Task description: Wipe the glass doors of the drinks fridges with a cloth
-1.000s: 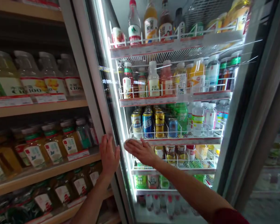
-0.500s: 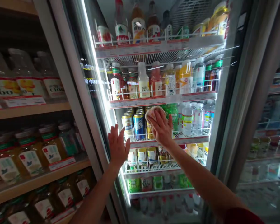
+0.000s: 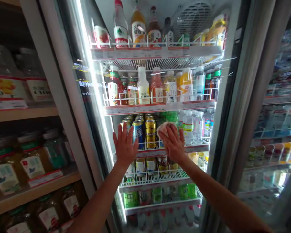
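Note:
My right hand (image 3: 174, 142) presses a pale, fuzzy cloth (image 3: 163, 129) flat under its fingers, at the glass door (image 3: 196, 213) of a lit drinks cooler. Behind the cloth, through the glass, are green bottles (image 3: 172, 117) and clear bottles (image 3: 188, 126). To the left, my left hand (image 3: 124, 145) is raised with fingers spread and holds nothing. It is at or close to the glass; whether it touches I cannot tell. Between the hands a gold can (image 3: 150, 132) and a blue can (image 3: 138, 129) show on a wire shelf inside.
The cooler's metal door frame (image 3: 235, 129) runs down the right side. At left, wooden shelves (image 3: 36, 191) carry large juice bottles (image 3: 5, 171). Another cooler (image 3: 274, 129) with drinks stands at far right. Reflections streak the glass.
My right hand has slid the cloth right and down, uncovering the gold can. My left hand has shifted right, now in front of the leftmost cans. The view has turned slightly right.

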### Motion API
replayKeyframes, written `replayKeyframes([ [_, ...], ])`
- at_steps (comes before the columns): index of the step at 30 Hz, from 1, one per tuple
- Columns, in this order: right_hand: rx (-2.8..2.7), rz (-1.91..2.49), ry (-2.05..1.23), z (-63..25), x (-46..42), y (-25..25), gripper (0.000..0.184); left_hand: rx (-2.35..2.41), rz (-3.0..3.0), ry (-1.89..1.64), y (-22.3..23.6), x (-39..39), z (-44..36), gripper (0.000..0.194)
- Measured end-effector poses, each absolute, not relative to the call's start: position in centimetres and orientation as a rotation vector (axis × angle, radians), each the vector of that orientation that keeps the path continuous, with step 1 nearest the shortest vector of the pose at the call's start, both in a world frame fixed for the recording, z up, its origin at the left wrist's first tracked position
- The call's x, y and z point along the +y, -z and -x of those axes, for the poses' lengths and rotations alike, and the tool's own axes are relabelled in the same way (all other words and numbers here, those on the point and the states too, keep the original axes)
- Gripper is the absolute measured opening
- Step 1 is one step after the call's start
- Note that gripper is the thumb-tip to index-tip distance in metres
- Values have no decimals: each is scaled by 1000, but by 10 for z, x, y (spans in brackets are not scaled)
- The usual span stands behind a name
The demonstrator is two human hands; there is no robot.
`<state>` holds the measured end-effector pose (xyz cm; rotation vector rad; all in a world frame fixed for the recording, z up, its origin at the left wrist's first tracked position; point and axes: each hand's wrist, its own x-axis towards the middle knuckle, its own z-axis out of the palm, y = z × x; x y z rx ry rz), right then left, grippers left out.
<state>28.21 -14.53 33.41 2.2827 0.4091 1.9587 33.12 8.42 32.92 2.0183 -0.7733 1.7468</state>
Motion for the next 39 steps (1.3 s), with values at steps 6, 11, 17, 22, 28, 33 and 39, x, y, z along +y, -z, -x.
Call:
replayKeyframes([
  [6, 5, -2192, -2234, -280, -173, -357, 59, -749, -2012, -1818, -322, 82, -341, 66],
  [11, 259, -2209, -2005, -270, -193, -345, 62, -772, -1982, -1821, -323, 82, -341, 66],
  [17, -329, -2117, -2417, -272, -237, -356, 50, -752, -1989, -1843, -321, 81, -344, 67],
  [22, -221, -2229, -2257, -273, -221, -368, 62, -751, -1994, -1867, -321, 81, -345, 67],
  [28, -54, -2293, -2086, -268, -226, -383, 53, -761, -1998, -1870, -322, 81, -344, 68],
  [33, -425, -2169, -2434, -271, -259, -385, 52, -734, -2027, -1874, -321, 80, -344, 68],
  [39, 119, -2277, -2152, -271, -217, -375, 60, -719, -2039, -1862, -321, 79, -343, 69],
])
